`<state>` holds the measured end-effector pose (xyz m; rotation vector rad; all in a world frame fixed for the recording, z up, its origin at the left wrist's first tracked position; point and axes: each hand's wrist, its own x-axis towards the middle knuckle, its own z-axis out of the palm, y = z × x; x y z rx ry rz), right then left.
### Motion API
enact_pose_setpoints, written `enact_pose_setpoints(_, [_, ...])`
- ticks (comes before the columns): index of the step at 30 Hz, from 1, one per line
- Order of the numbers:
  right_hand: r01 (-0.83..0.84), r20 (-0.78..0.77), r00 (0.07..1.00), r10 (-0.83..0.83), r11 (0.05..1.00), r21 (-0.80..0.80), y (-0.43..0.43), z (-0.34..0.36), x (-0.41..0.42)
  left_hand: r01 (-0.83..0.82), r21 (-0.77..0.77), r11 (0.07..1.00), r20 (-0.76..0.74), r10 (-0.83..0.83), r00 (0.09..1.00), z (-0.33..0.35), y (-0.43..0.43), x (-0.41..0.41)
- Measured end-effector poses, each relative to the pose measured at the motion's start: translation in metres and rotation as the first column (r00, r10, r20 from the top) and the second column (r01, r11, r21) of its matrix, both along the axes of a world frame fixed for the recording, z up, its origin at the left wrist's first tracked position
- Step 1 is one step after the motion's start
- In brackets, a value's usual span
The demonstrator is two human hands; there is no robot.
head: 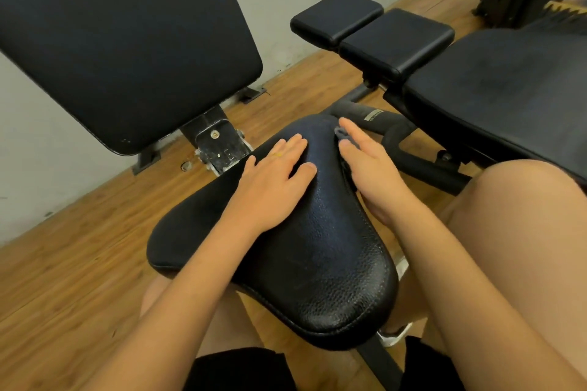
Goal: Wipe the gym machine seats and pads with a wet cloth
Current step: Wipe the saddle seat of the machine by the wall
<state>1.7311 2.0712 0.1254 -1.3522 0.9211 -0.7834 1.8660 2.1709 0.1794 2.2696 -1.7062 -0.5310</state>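
A black leather seat (311, 257) fills the middle of the head view, narrow end pointing away from me. My left hand (273, 181) lies flat on its upper left part, fingers straight. My right hand (368, 165) presses with straight fingers on the seat's right edge. A dark grey cloth (341, 133) sits mostly hidden under that hand, only a small fold showing by the fingertips. The seat surface near the narrow end has a faint bluish sheen.
A tilted black back pad (120, 41) rises at the upper left above a metal bracket (219, 149). Two small black pads (371, 32) and a long bench pad (495, 95) stand to the right. My knee (521, 219) is at right. Wooden floor (79, 263) lies around.
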Motion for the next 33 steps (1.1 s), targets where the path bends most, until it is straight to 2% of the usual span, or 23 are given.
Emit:
enact_pose_setpoints(4, [0.068,-0.013,0.998,-0.067,0.995,0.074,-0.023,0.009,0.017,0.001,0.005,1.0,0.011,-0.001,1.0,0.003,-0.001,-0.002])
enact_pose_setpoints(11, [-0.052,0.113,0.993,0.037,0.989,0.136,0.051,0.014,-0.032,0.015,0.023,1.0,0.037,-0.015,0.999,0.002,0.002,-0.002])
enact_pose_setpoints(18, [0.006,0.113,0.993,-0.03,0.978,0.208,0.013,0.021,-0.007,0.024,0.019,1.0,0.049,-0.025,0.998,-0.001,-0.001,0.0])
enact_pose_setpoints(22, [-0.068,0.145,0.989,0.039,0.977,0.2,0.04,0.028,-0.027,0.015,-0.003,1.0,0.043,-0.015,0.999,0.0,-0.001,0.001])
enact_pose_setpoints(27, [-0.154,0.287,0.955,0.077,0.955,0.254,0.08,0.014,-0.066,0.021,0.006,1.0,0.046,-0.021,0.999,-0.002,0.0,0.001])
enact_pose_setpoints(30, [-0.115,0.22,0.974,0.063,0.966,0.233,0.064,0.014,-0.048,0.023,0.0,1.0,0.048,-0.023,0.999,-0.004,0.001,0.003])
enact_pose_setpoints(33, [-0.039,0.148,0.989,0.012,0.983,0.18,0.045,0.019,-0.032,0.133,-0.085,0.987,-0.024,-0.136,0.99,0.003,0.005,0.005])
